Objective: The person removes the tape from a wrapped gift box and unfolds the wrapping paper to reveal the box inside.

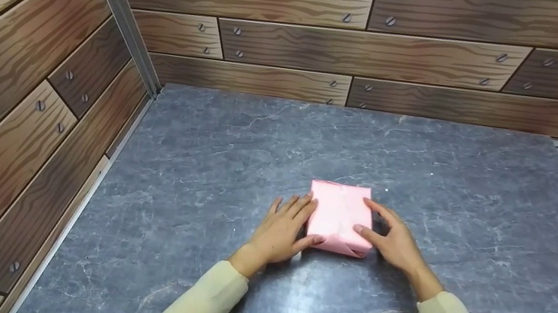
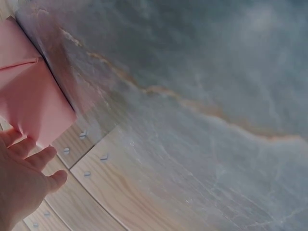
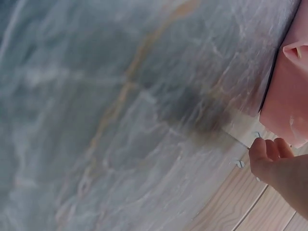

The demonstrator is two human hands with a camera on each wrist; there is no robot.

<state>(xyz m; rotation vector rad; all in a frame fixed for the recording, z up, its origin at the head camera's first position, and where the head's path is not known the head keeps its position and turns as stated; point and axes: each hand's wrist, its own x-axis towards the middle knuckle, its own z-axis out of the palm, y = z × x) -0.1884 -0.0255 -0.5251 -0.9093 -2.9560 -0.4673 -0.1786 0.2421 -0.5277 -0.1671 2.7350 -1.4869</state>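
Observation:
A small box-shaped package wrapped in pink paper lies on the tabletop, its near side showing folded paper flaps. My left hand is at its left side, with the fingers nearly straight along the edge and the thumb at the near left corner. On the other side, my right hand rests its thumb and index fingertip on the top near the right edge. In the left wrist view the fingers are spread beside the pink paper. The right wrist view has the other fingers bent below the package.
The table has a grey-blue marbled surface that reflects light. Wood-plank-patterned walls with printed screws stand behind it and at the sides. A metal corner post rises at the back left. Pale long sleeves cover the forearms.

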